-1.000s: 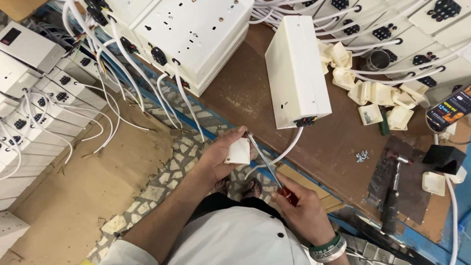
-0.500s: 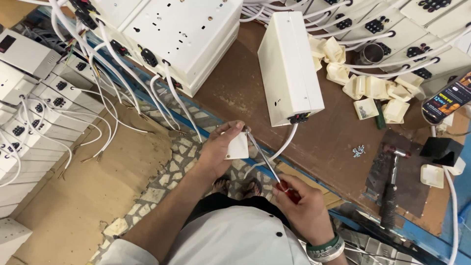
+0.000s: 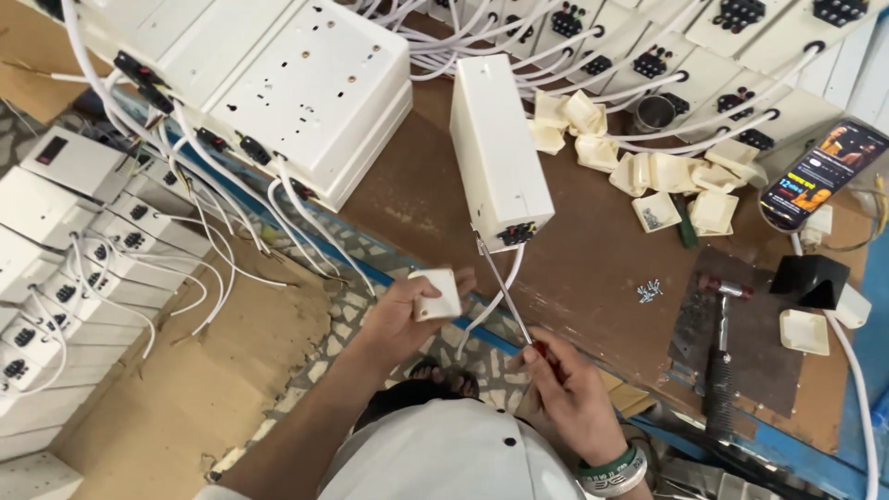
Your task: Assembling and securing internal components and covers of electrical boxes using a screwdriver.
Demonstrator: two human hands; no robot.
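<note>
My left hand (image 3: pixel 407 310) holds a small white square plastic cap (image 3: pixel 438 293) just off the near edge of the brown workbench (image 3: pixel 593 268). My right hand (image 3: pixel 565 393) grips a red-handled screwdriver (image 3: pixel 505 282); its thin shaft slants up and left, with the tip close to the near end of a white rectangular box (image 3: pixel 495 153) lying on the bench. A white cable (image 3: pixel 491 306) hangs from that end of the box, between my hands.
Several white boxes with cables are stacked at the left (image 3: pixel 83 250) and along the top (image 3: pixel 306 83). Loose white caps (image 3: pixel 648 171), small screws (image 3: pixel 649 291), a hammer (image 3: pixel 720 356), a lit phone (image 3: pixel 822 174) and a black block (image 3: pixel 810 278) lie on the bench.
My left hand has drawn the white cap slightly away from the screwdriver. The screwdriver tip has swung up toward the box's near end. The view has shifted.
</note>
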